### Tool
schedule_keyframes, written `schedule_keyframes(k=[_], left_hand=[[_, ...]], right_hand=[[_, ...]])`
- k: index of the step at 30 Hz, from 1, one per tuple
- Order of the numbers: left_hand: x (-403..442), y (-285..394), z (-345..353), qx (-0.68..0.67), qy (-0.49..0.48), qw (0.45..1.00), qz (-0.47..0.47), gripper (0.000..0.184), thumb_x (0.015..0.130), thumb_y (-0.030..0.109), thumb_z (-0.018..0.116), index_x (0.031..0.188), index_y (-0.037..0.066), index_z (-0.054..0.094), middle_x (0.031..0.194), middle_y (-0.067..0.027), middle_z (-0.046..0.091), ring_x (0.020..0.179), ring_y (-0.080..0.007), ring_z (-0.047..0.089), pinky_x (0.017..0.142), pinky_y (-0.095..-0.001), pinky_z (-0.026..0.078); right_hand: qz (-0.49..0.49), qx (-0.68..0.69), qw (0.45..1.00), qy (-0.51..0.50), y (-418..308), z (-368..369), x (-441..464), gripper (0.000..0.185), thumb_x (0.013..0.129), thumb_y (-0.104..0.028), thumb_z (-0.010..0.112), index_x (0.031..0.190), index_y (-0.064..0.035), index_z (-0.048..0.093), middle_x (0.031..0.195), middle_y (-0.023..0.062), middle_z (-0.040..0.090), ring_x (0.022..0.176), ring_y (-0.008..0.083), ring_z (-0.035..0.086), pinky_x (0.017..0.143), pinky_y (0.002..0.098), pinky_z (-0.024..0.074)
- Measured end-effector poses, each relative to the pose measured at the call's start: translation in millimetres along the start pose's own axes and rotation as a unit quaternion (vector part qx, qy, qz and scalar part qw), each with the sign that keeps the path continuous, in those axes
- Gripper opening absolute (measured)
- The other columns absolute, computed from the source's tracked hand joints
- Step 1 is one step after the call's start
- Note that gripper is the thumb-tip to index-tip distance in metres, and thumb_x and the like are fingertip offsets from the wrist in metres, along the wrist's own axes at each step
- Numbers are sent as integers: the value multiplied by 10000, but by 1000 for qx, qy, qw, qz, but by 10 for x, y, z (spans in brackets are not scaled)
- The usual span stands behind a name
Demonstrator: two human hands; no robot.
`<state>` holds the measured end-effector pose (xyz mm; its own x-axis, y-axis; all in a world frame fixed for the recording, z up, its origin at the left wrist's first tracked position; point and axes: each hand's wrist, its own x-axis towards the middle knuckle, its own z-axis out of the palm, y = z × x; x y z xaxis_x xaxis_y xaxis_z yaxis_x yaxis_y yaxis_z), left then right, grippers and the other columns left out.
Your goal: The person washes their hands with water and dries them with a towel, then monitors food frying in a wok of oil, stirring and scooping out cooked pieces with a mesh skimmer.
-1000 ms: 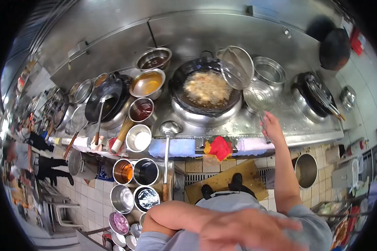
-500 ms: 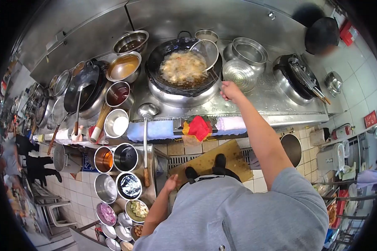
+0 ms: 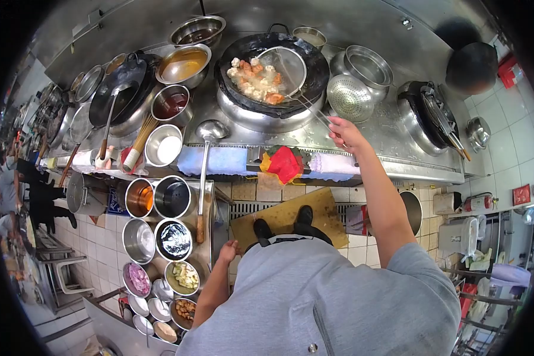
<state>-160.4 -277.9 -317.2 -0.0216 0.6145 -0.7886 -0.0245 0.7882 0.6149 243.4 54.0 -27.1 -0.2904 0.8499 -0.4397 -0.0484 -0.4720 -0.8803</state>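
Note:
A round wire-mesh strainer (image 3: 286, 68) dips into a black wok (image 3: 231, 53) at the right side of frying food pieces (image 3: 252, 80), some pale and some orange-brown. Its handle runs down to the right into my right hand (image 3: 345, 134), whose fingers are closed on it. Right of the wok, a perforated ladle (image 3: 350, 98) rests on the steel stove. My left hand (image 3: 229, 250) hangs low beside the pot stand, below a long-handled ladle (image 3: 203, 178); its fingers look curled, but whether it holds anything is too small to tell.
Bowls of sauce (image 3: 183, 64) stand left of the wok, with another wok (image 3: 118, 89) further left. Metal pots (image 3: 173, 239) and ingredient bowls fill the stand at lower left. A third burner (image 3: 427, 115) is at right. People are visible far left.
The strainer has gone lower into the wok, and the food now shows as separate pieces with less foam. My left hand, earlier a blur in front of my body, is down at the left.

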Motion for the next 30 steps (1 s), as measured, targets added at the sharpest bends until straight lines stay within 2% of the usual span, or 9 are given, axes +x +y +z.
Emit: schedule_keyframes(k=[7,15,18,21,23,24,26,27,30], left_hand=[[159,58,-72,4,-21,1000,4,382,900,229,475,1170,-39,442,1002,-144,555,867,-222,580,663,-324,514],[230,407,2,45,-35,998,17,366,892,230,489,1168,-8,462,1047,-125,560,930,-238,581,679,-334,506],[417,317,-31,95,-38,994,36,348,891,228,484,1153,0,482,1036,-133,577,927,-223,592,690,-323,495],[395,261,-67,102,-23,992,76,337,888,219,478,1133,-10,498,1007,-140,591,885,-209,605,697,-307,490],[385,156,-104,125,-12,990,60,339,884,224,482,1130,-9,506,991,-136,602,872,-217,607,701,-316,493],[409,67,-141,123,-9,990,61,339,884,224,482,1130,-9,506,991,-136,602,872,-217,607,701,-316,493],[765,-418,-306,227,-13,967,117,353,884,245,472,1129,-7,511,987,-142,610,859,-217,608,706,-315,494],[649,-337,-288,227,-12,966,120,353,884,245,472,1129,-7,511,987,-142,610,859,-217,608,706,-315,494],[231,-109,-199,150,-13,988,13,382,882,270,459,1129,-17,508,992,-152,612,860,-220,606,701,-318,495]], right_hand=[[-55,-53,995,63,-78,-251,-395,430,876,-97,482,1282,-42,354,677,36,460,509,57,418,360,173,273],[-70,-250,952,161,-427,-192,-579,382,868,-133,496,1247,-97,452,629,19,516,461,63,407,413,207,342],[-78,-349,908,217,-541,-64,-633,384,862,-131,495,1245,-122,464,619,21,520,472,73,420,428,233,364],[-187,-517,790,272,-680,30,-629,371,853,-133,504,1223,-131,493,625,26,543,493,100,450,458,272,393],[-133,-451,849,242,-836,180,-707,356,850,-148,512,1205,-123,512,657,41,572,518,122,486,484,298,413],[-135,-451,849,239,-844,205,-650,356,850,-148,512,1205,-123,512,657,41,572,518,122,486,484,298,413],[-108,-397,895,172,-847,231,-478,355,854,-145,501,1208,-123,510,648,50,566,505,132,492,489,295,416],[-112,-397,895,173,-811,265,-363,355,854,-145,501,1208,-123,510,648,50,566,505,132,492,489,295,416],[-127,-439,879,136,-566,384,19,380,867,-130,474,1247,-127,471,606,40,522,459,109,451,432,253,374]])
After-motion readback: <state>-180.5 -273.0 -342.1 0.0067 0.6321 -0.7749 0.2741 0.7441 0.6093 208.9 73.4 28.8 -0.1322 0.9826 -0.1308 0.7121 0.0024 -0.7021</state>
